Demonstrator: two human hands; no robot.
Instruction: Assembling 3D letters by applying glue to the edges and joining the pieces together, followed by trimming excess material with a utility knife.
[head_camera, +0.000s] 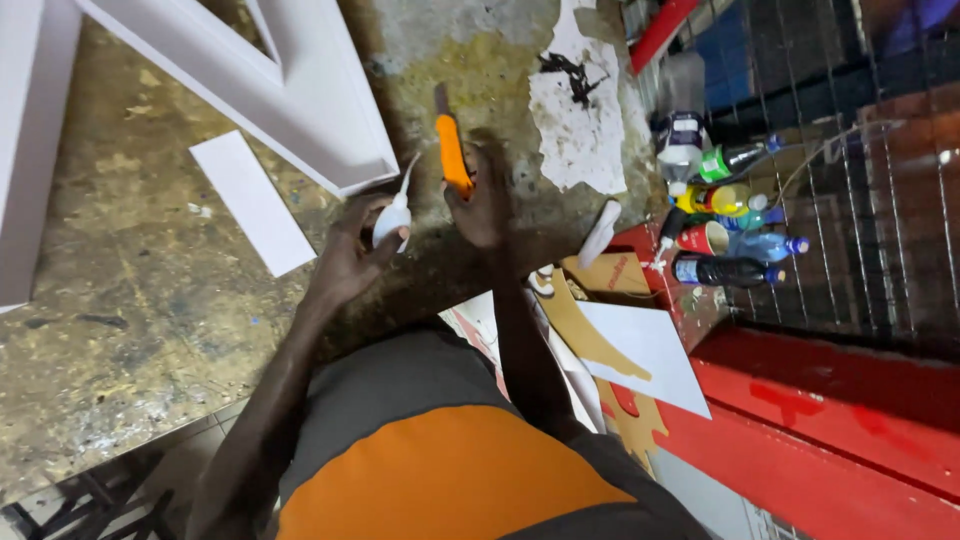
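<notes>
We've got the left hand (355, 250) wrapped round a small white glue bottle (392, 218), nozzle tipped up at the corner of the white frame piece (300, 100) so it's ready there, while the right hand (482, 205) grips an orange utility knife (452, 150), blade pointing away over the stained worktop (120, 300), a white strip (250, 200) lying close by

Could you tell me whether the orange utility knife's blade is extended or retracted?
Extended: a dark blade projects from the orange utility knife gripped in the right hand.
</notes>
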